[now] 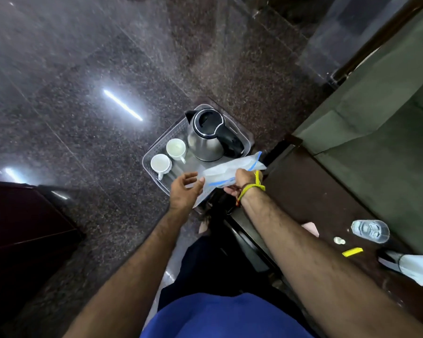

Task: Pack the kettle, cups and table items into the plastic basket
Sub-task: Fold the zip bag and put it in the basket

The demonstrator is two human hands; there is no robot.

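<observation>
Counting one kettle (208,132) and two cups (175,148) (160,164) in the plastic basket (156,148) on the floor. My right hand (244,179) grips one clear blue-striped bag (226,172) over its near edge; my left hand (185,191) is spread open, fingertips touching the bag. One glass (370,231) sits on the table (303,196), near right.

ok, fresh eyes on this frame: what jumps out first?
The shiny steel kettle with a black lid and handle stands in the clear plastic basket on the speckled stone floor, with two white ceramic cups beside it. Just nearer the person, the right hand holds a white and blue plastic pouch over the basket's near edge, and the left hand reaches toward it with loose fingers.
</observation>
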